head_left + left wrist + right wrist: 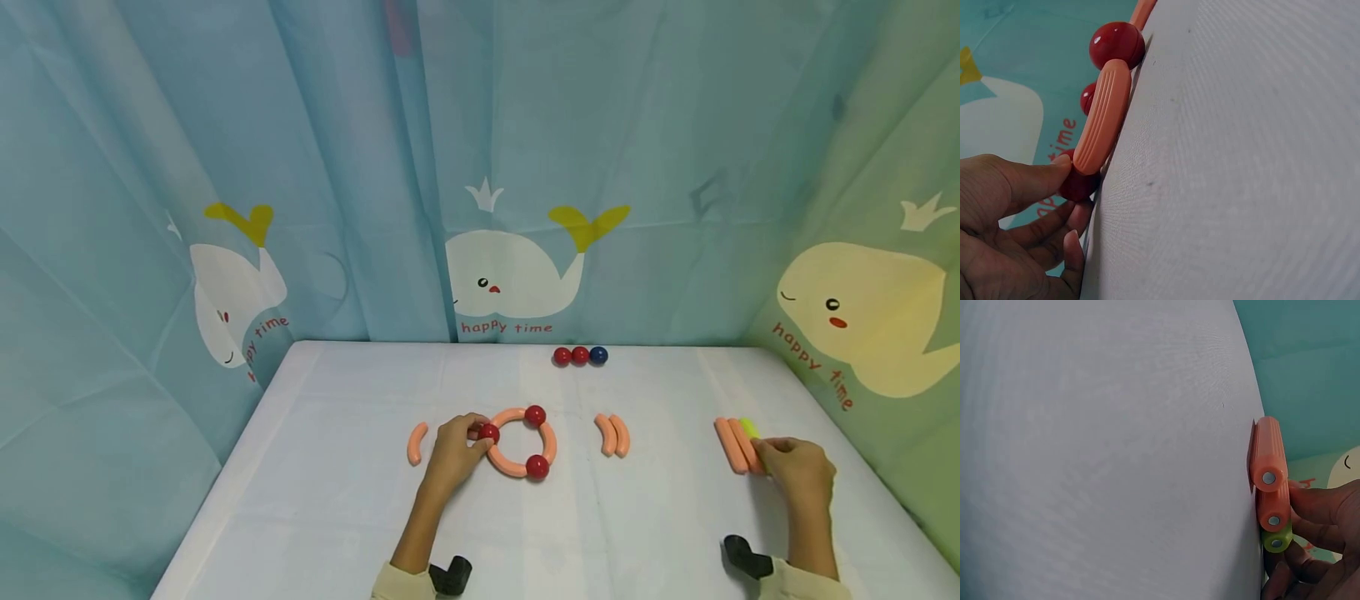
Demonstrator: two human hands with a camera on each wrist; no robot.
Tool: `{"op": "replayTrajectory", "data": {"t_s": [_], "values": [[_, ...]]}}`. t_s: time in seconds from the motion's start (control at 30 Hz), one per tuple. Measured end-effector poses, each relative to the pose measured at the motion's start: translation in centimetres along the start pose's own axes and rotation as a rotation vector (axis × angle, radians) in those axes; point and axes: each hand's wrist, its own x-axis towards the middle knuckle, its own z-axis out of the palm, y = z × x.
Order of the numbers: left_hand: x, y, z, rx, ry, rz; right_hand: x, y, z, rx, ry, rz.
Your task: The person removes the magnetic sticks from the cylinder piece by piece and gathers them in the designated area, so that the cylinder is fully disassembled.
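At the left of a ring of curved orange sticks (507, 467) and red balls, my left hand (453, 457) pinches a red ball (490, 432) between thumb and fingers. Two more red balls, one at the upper right (535, 415) and one at the lower right (537, 467), join the curved sticks. Far to the right, my right hand (802, 475) holds a yellow-green stick (749, 427), largely covered by the fingers. Against it lie two straight orange sticks (731, 446). The right wrist view shows silver discs in the stick ends (1269, 477), with the thumb touching the nearer orange stick.
One curved orange stick (417, 443) lies left of my left hand. A pair of curved orange sticks (619, 436) lies right of the ring. Two red balls (581, 356) and a blue ball (598, 356) line the white table's (337, 500) back edge, before a whale-print curtain (675, 275).
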Motion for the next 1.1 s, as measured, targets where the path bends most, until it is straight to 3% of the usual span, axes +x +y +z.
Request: {"op": "replayTrajectory", "data": {"t_s": [0.67, 0.8, 1.0, 1.1], "values": [[0.1, -0.1, 0.0, -0.014, 0.0, 0.02, -0.5, 0.2, -0.1, 0.029, 0.043, -0.021], [0.0, 0.0, 0.0, -0.009, -0.004, 0.017, -0.5, -0.1, -0.1, 0.027, 0.093, -0.039], [0.0, 0.0, -0.1, 0.0, -0.002, 0.016, -1.5, -3.5, 0.0, 0.054, 0.165, -0.157], [0.0, 0.0, -0.1, 0.002, -0.005, 0.013, -3.0, -6.0, 0.6, 0.056, 0.184, -0.303]]}}
